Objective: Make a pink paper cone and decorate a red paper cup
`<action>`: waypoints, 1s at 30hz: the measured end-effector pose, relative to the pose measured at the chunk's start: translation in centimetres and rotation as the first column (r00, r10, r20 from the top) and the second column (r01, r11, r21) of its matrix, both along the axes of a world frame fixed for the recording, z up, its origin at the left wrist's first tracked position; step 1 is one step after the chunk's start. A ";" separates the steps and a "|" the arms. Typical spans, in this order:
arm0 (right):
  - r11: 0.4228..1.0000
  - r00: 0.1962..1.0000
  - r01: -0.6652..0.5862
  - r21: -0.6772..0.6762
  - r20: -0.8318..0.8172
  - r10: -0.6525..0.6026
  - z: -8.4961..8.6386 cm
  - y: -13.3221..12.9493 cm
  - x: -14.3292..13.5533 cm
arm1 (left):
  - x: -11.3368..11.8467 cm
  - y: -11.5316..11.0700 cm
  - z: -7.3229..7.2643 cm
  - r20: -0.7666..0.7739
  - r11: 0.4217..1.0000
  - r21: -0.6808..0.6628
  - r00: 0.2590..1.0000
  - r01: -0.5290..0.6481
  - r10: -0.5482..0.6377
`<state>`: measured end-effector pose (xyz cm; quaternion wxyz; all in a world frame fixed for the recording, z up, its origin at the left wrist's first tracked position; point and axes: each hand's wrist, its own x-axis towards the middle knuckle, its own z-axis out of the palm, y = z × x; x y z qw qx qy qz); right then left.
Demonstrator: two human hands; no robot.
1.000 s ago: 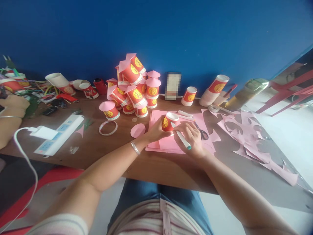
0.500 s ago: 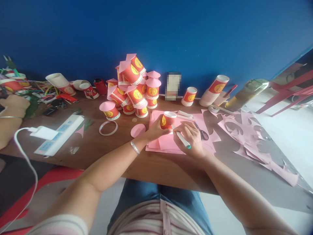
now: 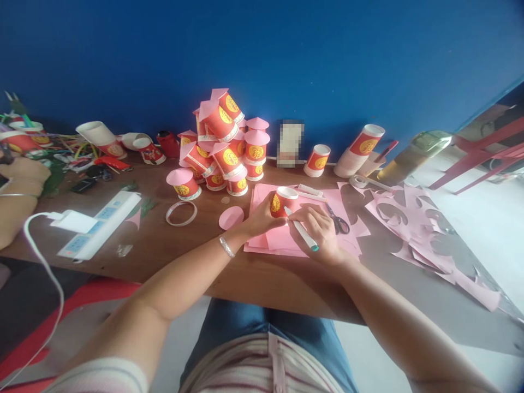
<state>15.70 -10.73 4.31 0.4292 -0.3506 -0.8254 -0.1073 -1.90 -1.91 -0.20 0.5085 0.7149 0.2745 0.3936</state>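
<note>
My left hand (image 3: 262,217) is closed round the left side of a red paper cup (image 3: 279,204) with a yellow emblem and a white rim. The cup stands over sheets of pink paper (image 3: 270,240). In my right hand (image 3: 321,232) is a white marker (image 3: 305,236) with a green end, its tip against or very near the cup's right side. Whether the tip touches is too small to tell. Black-handled scissors (image 3: 340,224) lie just beyond my right hand. To the left of my left hand rests a pink paper disc (image 3: 231,218).
Red cups with pink cone tops (image 3: 223,158) are piled at the back. A tape roll (image 3: 180,214), a power strip (image 3: 102,225) and another person's hand (image 3: 27,174) are at left. Pink scraps (image 3: 409,218), stacked cups (image 3: 360,150) and a bottle (image 3: 413,155) are at right.
The marker's tip has shifted slightly up and left on the cup. The cup has moved slightly right, and my left hand still grips it.
</note>
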 end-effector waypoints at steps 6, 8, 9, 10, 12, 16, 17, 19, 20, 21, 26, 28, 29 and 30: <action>1.000 1.000 -0.019 -0.023 0.004 0.019 -0.4 0.2 0.2 | 0.1 -0.1 0.3 -0.027 0.999 0.047 1.000 -0.011 0.012; 1.000 1.000 -0.013 -0.021 0.006 0.013 -0.5 0.2 0.2 | 0.1 -0.1 0.4 -0.009 0.998 0.060 1.000 -0.002 0.003; 1.000 1.000 -0.008 -0.020 0.003 0.008 -0.5 0.2 0.2 | 0.1 -0.2 0.5 -0.003 0.998 0.064 1.000 0.003 -0.003; 1.000 1.000 -0.002 -0.021 -0.002 0.002 -0.5 0.2 0.2 | 0.1 -0.2 0.5 -0.002 0.998 0.064 1.000 0.006 -0.006; 1.000 1.000 0.006 -0.027 -0.005 -0.006 -0.4 0.2 0.2 | 0.1 -0.2 0.5 -0.022 0.999 0.037 1.000 -0.001 0.002; 0.999 1.000 0.002 -0.041 0.008 -0.001 -0.2 0.1 0.1 | -0.1 -0.2 0.0 -0.067 0.997 -0.064 0.997 -0.044 0.039; 0.999 1.000 0.002 -0.044 0.005 -0.002 -0.2 0.1 0.1 | -0.1 -0.2 -0.1 -0.065 0.996 -0.084 0.997 -0.044 0.039; 0.999 1.000 0.006 -0.042 -0.001 -0.006 -0.1 0.1 0.0 | -0.1 -0.1 -0.3 -0.050 0.994 -0.104 0.998 -0.034 0.029; 0.999 1.000 0.007 -0.040 -0.001 -0.007 -0.1 0.1 0.0 | -0.1 0.0 -0.3 -0.043 0.994 -0.104 0.999 -0.033 0.029; 0.999 1.000 0.008 -0.038 -0.001 -0.008 -0.2 0.1 0.0 | -0.1 0.0 -0.3 -0.042 0.995 -0.098 0.999 -0.035 0.031; 1.000 1.000 -0.005 0.000 -0.025 0.005 -0.2 0.2 0.0 | -0.2 0.1 -0.2 0.022 0.992 -0.123 1.000 0.001 0.002; 1.000 0.999 -0.002 0.031 -0.034 0.003 -0.2 0.2 0.0 | -0.2 0.0 -0.1 0.073 0.984 -0.176 0.997 0.026 -0.013; 0.999 0.999 0.003 0.043 -0.038 -0.001 -0.2 0.2 0.0 | -0.2 0.0 0.0 0.089 0.979 -0.203 0.996 0.027 -0.009; 0.999 0.999 0.008 0.052 -0.045 -0.005 -0.2 0.2 0.1 | -0.1 -0.1 0.1 0.103 0.973 -0.229 0.995 0.022 0.002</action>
